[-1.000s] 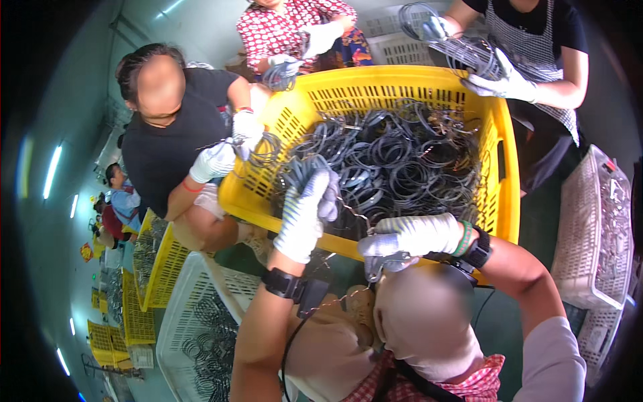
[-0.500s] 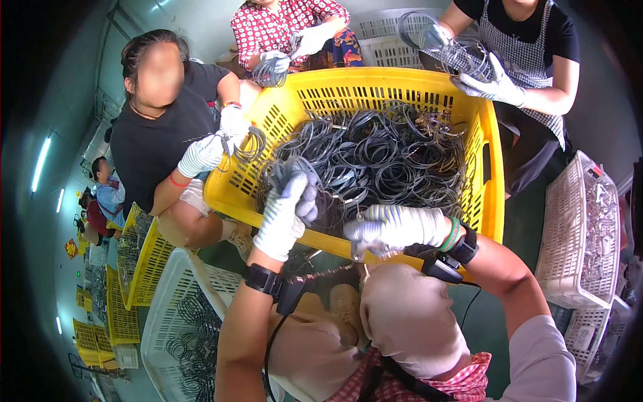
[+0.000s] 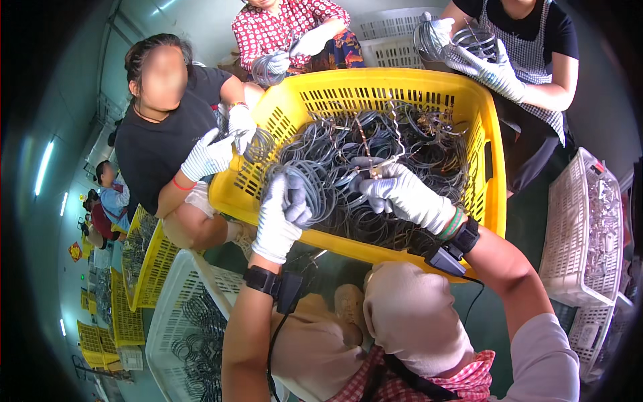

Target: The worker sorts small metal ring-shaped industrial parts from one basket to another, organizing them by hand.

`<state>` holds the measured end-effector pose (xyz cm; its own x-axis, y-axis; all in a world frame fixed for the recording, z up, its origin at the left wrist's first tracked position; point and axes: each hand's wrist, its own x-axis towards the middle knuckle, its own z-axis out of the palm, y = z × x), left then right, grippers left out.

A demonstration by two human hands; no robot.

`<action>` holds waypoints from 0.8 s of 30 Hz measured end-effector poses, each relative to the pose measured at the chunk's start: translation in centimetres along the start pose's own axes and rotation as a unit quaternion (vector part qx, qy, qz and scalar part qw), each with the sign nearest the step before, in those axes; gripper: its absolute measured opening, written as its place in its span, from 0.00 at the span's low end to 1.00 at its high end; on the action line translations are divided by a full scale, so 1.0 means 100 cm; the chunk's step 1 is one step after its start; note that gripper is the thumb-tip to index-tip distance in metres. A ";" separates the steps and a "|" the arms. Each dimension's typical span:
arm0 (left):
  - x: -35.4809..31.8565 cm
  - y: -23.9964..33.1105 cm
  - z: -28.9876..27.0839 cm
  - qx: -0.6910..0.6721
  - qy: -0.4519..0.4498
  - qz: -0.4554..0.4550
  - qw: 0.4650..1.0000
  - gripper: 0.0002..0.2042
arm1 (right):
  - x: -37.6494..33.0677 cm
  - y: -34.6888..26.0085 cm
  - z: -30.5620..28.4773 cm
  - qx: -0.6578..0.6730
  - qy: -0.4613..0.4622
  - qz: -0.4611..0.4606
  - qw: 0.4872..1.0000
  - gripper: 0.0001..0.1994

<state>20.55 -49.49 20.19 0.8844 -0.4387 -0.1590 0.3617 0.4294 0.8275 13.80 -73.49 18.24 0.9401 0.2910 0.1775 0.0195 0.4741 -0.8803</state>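
My left hand [image 3: 281, 218], in a striped white glove with grey fingers, grips a coil of grey cable [image 3: 313, 191] above the near left part of a yellow plastic crate [image 3: 492, 201]. Over the crate's middle, my right hand [image 3: 410, 195] pinches the cable's end, where a pale metallic piece [image 3: 375, 172] shows at the fingertips. Twisted copper-coloured strands [image 3: 400, 134] stick up and away from that hand. Beneath both hands lies a heap of dark grey cable coils [image 3: 375, 228], partly hidden by my gloves.
Three gloved co-workers handle coils around the crate: one on the left [image 3: 207, 157], one at the back [image 3: 311, 40], one at the back right [image 3: 499, 74]. A white crate of coils [image 3: 157, 321] stands at lower left, a white crate of metallic pieces [image 3: 569, 234] at right.
My right hand has moved up and forward from the crate's near rim to over the heap. The twisted strands, earlier low near my knees, now point away over the crate. My left hand stays on the coil.
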 end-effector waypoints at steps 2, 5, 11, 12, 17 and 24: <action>-0.003 -0.005 0.003 0.026 -0.087 -0.010 0.996 0.15 | 0.003 0.009 -0.002 -0.094 0.086 -0.018 0.992 0.13; -0.009 -0.014 0.014 0.099 -0.078 0.004 0.992 0.15 | 0.002 0.007 -0.003 -0.109 0.126 0.030 0.985 0.14; -0.021 -0.021 0.039 0.317 -0.172 0.012 0.933 0.13 | 0.000 0.020 0.001 -0.063 0.070 0.005 0.996 0.14; -0.019 -0.029 0.031 0.288 -0.206 0.015 0.935 0.12 | -0.005 -0.008 0.022 -0.058 0.029 0.081 0.995 0.16; -0.018 -0.035 0.041 0.374 -0.168 0.175 0.895 0.06 | 0.008 0.033 0.007 -0.019 -0.011 -0.057 0.998 0.17; 0.020 -0.042 0.031 -0.093 -0.024 0.133 0.986 0.04 | 0.020 0.039 -0.097 0.150 0.055 -0.043 0.986 0.18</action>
<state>19.86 -54.58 18.10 0.9419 -0.3261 0.0809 0.1701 0.6703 0.7224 19.00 -79.10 10.88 0.9710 0.1538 0.1828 0.0156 0.7227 -0.6910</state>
